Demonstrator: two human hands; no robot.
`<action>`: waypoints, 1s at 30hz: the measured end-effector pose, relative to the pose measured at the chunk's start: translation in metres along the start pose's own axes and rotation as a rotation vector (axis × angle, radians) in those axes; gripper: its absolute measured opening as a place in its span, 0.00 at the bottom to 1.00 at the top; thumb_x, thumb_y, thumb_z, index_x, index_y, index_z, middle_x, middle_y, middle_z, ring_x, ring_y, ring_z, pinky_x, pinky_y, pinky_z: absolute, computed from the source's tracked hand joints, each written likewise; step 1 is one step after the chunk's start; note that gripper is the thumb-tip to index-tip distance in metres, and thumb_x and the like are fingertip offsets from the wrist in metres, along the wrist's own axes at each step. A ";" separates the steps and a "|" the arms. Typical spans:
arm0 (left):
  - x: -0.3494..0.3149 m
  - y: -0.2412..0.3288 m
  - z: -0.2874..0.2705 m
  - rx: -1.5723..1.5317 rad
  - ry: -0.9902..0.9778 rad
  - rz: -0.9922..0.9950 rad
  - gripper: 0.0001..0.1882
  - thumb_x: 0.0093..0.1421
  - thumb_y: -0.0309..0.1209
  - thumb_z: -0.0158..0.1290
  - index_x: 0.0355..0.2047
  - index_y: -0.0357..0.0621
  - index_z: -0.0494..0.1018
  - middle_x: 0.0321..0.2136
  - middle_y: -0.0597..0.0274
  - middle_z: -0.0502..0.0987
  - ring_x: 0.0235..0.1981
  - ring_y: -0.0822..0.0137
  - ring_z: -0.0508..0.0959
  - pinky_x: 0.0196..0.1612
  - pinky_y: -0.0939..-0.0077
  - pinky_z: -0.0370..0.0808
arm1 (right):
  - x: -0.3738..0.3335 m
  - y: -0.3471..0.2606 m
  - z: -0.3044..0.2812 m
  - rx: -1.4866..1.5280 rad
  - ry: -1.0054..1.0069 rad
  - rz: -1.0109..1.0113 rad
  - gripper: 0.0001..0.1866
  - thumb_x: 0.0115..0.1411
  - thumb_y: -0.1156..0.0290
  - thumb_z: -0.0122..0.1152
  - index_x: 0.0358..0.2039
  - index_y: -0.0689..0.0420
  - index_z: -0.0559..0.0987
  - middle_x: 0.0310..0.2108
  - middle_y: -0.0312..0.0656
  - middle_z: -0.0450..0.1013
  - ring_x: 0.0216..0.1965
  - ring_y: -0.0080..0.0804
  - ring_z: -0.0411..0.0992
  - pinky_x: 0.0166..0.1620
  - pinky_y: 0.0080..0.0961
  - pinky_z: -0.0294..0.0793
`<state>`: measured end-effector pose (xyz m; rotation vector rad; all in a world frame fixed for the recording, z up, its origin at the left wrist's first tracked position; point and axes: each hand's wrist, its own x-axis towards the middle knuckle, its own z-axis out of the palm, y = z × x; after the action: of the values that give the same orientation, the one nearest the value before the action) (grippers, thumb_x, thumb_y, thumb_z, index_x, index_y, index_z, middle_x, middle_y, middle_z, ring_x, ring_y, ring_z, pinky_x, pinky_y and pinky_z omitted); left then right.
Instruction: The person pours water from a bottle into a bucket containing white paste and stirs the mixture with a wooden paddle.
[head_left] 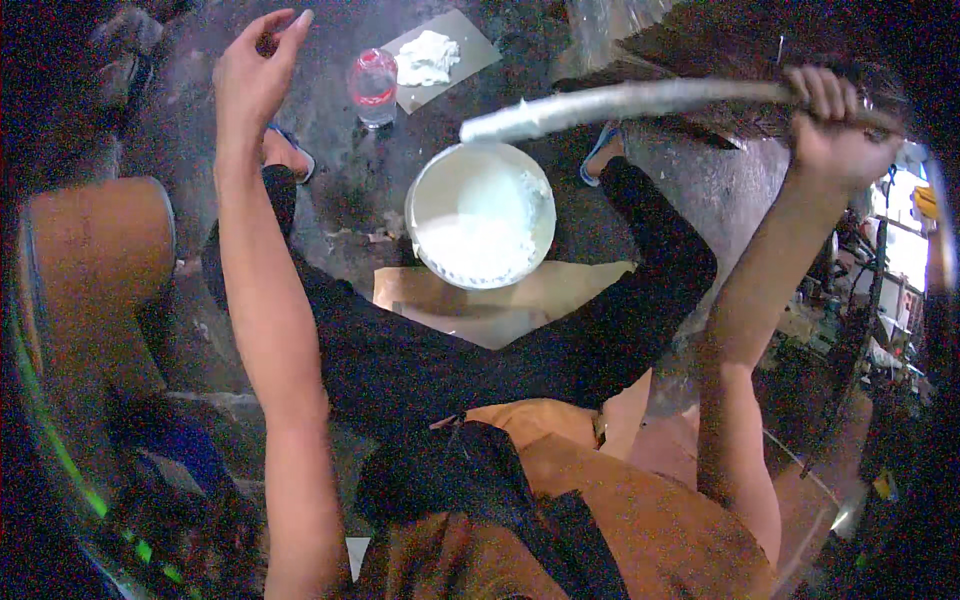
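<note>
My right hand point(835, 125) is wrapped round one end of a long stick point(630, 100) at the upper right. The stick's other end is coated white and reaches over the far rim of a round bucket point(413, 215). Inside the bucket lies a thick white paste point(480, 240), with smears up the wall. My left hand point(262, 75) is raised at the upper left, its fingers curved and apart, holding nothing. Nearest to it stands a clear jar point(374, 88) with red on it. Beside the jar, a white lump point(428, 58) rests on a flat sheet point(470, 42).
The bucket stands between my legs, near a piece of brown cardboard point(400, 285) on the dark floor point(330, 210). A large brown drum point(100, 240) is at the left. Cluttered objects point(850, 280) fill the right side, and a dark wooden piece point(690, 50) lies at the far right.
</note>
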<state>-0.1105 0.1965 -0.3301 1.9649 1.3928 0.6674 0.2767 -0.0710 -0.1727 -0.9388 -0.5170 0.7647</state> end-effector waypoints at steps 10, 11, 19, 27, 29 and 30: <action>0.000 0.010 0.012 -0.071 -0.012 0.142 0.24 0.55 0.49 0.55 0.44 0.45 0.76 0.37 0.61 0.80 0.37 0.72 0.76 0.43 0.79 0.70 | -0.123 0.277 -0.034 0.016 0.648 -0.208 0.40 0.49 0.21 0.26 0.12 0.50 0.58 0.09 0.32 0.52 0.09 0.25 0.49 0.15 0.22 0.49; -0.021 0.043 0.002 -0.100 -0.015 0.074 0.21 0.57 0.43 0.55 0.44 0.39 0.74 0.34 0.60 0.79 0.35 0.72 0.76 0.39 0.78 0.71 | -0.126 0.293 -0.030 0.003 0.735 -0.189 0.40 0.48 0.21 0.27 0.12 0.49 0.58 0.08 0.32 0.52 0.09 0.24 0.49 0.15 0.22 0.49; -0.023 0.038 -0.003 -0.157 0.009 0.050 0.19 0.59 0.38 0.54 0.43 0.33 0.73 0.31 0.57 0.78 0.34 0.68 0.77 0.39 0.75 0.72 | -0.108 0.308 -0.023 0.017 0.905 0.116 0.37 0.50 0.23 0.29 0.13 0.47 0.57 0.07 0.31 0.50 0.08 0.24 0.49 0.13 0.21 0.50; -0.024 0.032 -0.007 -0.185 0.021 0.068 0.19 0.59 0.37 0.54 0.42 0.33 0.73 0.31 0.57 0.78 0.33 0.70 0.77 0.36 0.77 0.72 | -0.107 0.260 -0.045 0.061 0.958 0.254 0.39 0.46 0.19 0.29 0.14 0.47 0.56 0.07 0.31 0.48 0.07 0.26 0.46 0.11 0.25 0.49; -0.034 0.039 -0.008 -0.192 0.021 0.090 0.19 0.59 0.37 0.54 0.43 0.33 0.73 0.31 0.58 0.78 0.33 0.70 0.77 0.36 0.77 0.72 | -0.106 0.248 -0.063 0.089 0.921 0.262 0.39 0.45 0.19 0.29 0.15 0.47 0.57 0.06 0.30 0.48 0.07 0.25 0.47 0.11 0.25 0.49; -0.039 0.040 -0.009 -0.192 0.024 0.106 0.19 0.59 0.37 0.54 0.43 0.33 0.73 0.31 0.58 0.78 0.33 0.70 0.77 0.36 0.78 0.72 | -0.105 0.244 -0.067 0.093 0.895 0.269 0.39 0.45 0.19 0.29 0.15 0.47 0.57 0.07 0.30 0.49 0.07 0.25 0.46 0.12 0.24 0.49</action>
<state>-0.1042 0.1521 -0.2961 1.8926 1.1965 0.8436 0.1706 -0.0968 -0.4236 -1.1609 0.4307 0.5219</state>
